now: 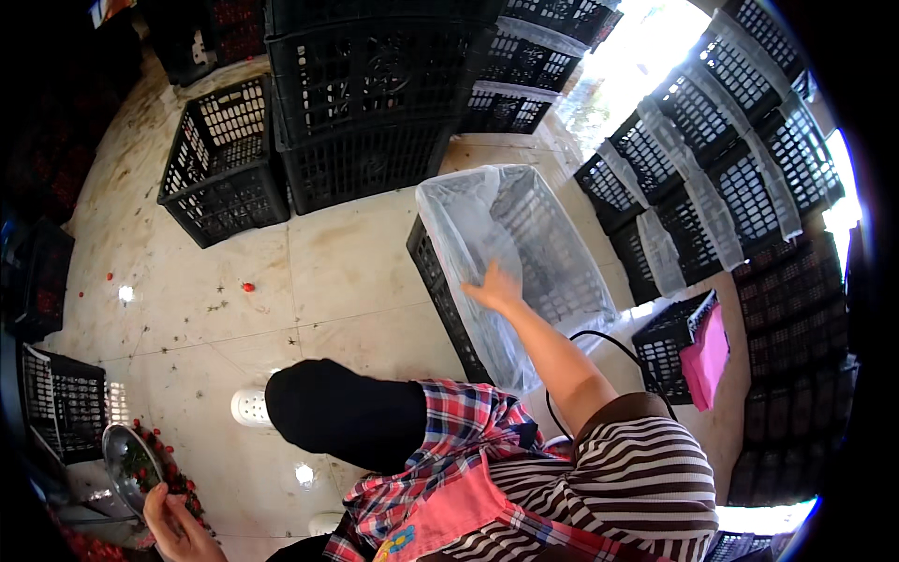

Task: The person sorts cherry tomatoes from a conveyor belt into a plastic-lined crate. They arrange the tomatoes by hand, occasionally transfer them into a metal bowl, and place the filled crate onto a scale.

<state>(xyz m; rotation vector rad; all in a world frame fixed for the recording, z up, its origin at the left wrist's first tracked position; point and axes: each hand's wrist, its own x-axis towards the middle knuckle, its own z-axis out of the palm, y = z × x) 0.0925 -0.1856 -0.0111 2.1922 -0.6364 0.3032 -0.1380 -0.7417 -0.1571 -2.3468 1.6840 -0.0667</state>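
Note:
My left hand (176, 525) is at the lower left, fingers curled at the rim of a round metal bowl (131, 459) that holds some green bits. Small red fruits (170, 464) lie around and beyond the bowl. My right hand (496, 286) reaches out with fingers apart, slightly blurred, at the clear plastic liner (552, 253) inside a large black crate (433, 290) in the middle. A black cable (613, 342) loops beside that crate, behind my right forearm.
Tall black crate stacks (365, 84) stand ahead, beside a single crate (215, 178). More lined crates (712, 169) are stacked at right, near a small crate (660, 347) with pink cloth (702, 365). Another crate (75, 403) sits at left; stray red fruit (247, 287) lies on the tiles.

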